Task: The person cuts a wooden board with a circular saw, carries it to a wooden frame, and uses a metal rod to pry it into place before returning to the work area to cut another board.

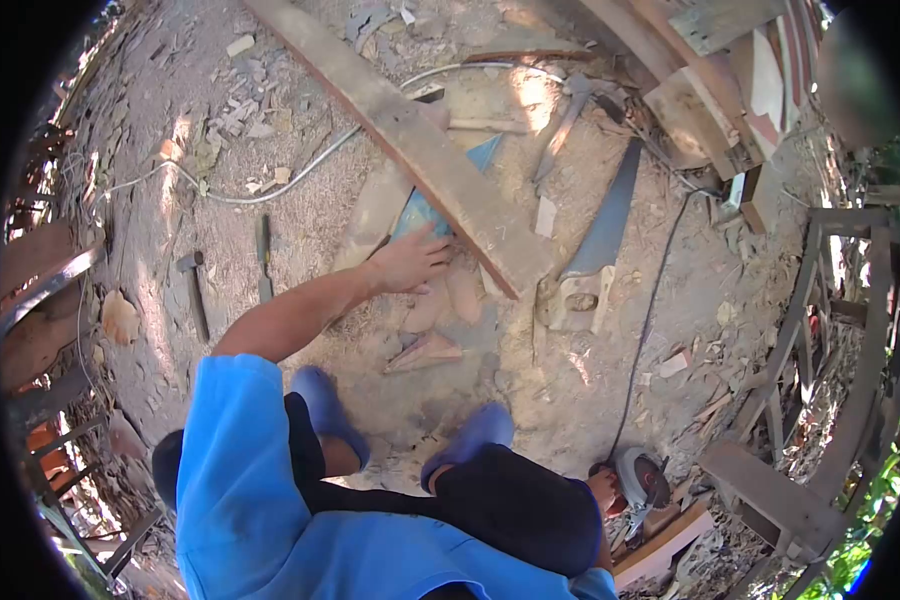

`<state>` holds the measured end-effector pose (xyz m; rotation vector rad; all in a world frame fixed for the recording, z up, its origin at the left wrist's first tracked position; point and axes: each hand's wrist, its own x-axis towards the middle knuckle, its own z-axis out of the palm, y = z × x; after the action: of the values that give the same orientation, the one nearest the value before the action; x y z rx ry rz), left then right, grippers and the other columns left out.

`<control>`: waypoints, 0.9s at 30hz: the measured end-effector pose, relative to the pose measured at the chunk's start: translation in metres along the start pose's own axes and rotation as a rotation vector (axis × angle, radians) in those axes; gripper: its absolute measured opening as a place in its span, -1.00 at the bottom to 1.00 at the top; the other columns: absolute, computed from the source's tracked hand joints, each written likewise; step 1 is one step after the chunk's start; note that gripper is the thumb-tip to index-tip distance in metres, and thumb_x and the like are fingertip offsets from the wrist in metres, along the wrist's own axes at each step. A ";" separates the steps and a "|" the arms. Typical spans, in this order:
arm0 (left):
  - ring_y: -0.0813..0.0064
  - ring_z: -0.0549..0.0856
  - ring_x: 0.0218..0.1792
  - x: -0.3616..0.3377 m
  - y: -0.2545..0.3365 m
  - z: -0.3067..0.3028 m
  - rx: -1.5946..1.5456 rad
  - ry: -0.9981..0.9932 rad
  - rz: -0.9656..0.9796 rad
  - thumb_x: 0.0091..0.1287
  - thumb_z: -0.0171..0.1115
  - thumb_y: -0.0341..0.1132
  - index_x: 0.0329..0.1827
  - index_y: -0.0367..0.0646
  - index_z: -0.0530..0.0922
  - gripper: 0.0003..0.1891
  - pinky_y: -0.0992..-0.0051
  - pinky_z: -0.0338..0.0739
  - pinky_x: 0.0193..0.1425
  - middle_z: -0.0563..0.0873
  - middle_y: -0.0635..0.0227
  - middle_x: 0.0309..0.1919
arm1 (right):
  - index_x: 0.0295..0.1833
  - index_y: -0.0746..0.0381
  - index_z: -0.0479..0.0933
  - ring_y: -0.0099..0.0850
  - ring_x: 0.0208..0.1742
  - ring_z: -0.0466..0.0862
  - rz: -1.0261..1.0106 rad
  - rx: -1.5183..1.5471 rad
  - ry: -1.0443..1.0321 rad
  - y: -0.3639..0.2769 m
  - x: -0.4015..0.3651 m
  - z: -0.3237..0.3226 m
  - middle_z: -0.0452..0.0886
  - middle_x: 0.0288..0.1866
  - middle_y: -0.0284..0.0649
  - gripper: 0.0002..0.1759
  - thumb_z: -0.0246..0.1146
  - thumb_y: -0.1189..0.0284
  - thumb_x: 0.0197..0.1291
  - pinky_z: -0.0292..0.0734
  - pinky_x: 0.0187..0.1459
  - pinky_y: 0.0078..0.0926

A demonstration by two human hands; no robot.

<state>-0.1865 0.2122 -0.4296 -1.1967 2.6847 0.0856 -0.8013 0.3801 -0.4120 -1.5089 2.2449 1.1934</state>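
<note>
My left hand [410, 262] reaches forward with its fingers stretched out. It lies over the lower end of a flat blue piece [422, 214], partly hidden beneath a long wooden plank [410, 135]. The fingertips are close to the plank's left edge. Down at the right, beside my knee, my right hand [603, 490] is closed at a corded power tool with a rounded grey housing [638, 478]. That tool rests near a cut board [670, 545], and its black cord [654, 300] runs up the ground.
A handsaw [604, 225] and a hammer [564, 125] lie right of the plank. Another hammer [196, 295] and a chisel [264, 258] lie at left. A pale cable [320, 158] crosses the ground. Wooden frames [805, 480] stand at right, with stacked boards [690, 110] at upper right.
</note>
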 end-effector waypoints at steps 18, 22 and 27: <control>0.27 0.65 0.13 0.126 0.057 -0.022 -2.523 1.261 -1.157 0.27 0.46 -0.06 0.37 -0.19 0.31 -0.28 0.23 0.60 0.20 0.60 0.21 0.15 | 0.18 0.16 0.59 -0.08 0.26 0.63 -0.025 0.118 -0.224 0.020 0.038 0.001 0.64 0.22 -0.02 -0.43 0.35 0.26 -0.02 0.57 0.22 -0.14; 0.31 0.64 0.14 0.128 0.070 -0.036 -2.492 1.318 -1.118 0.27 0.47 -0.09 0.37 -0.18 0.31 -0.29 0.23 0.61 0.19 0.60 0.24 0.14 | 0.17 0.15 0.59 -0.07 0.25 0.64 -0.066 0.135 -0.255 0.008 0.038 0.003 0.65 0.22 -0.04 -0.48 0.32 0.33 0.03 0.59 0.20 -0.09; 0.28 0.63 0.18 0.149 0.088 -0.034 -2.539 1.234 -1.159 0.27 0.45 -0.04 0.40 -0.12 0.28 -0.26 0.13 0.61 0.22 0.59 0.25 0.19 | 0.19 0.29 0.58 -0.05 0.27 0.62 -0.066 0.105 -0.314 0.018 0.045 0.004 0.62 0.22 0.09 -0.42 0.26 0.34 -0.02 0.54 0.25 -0.08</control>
<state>-0.3540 0.1581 -0.4293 1.0251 0.2160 -1.2416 -0.8388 0.3545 -0.4297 -1.2479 2.0033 1.1794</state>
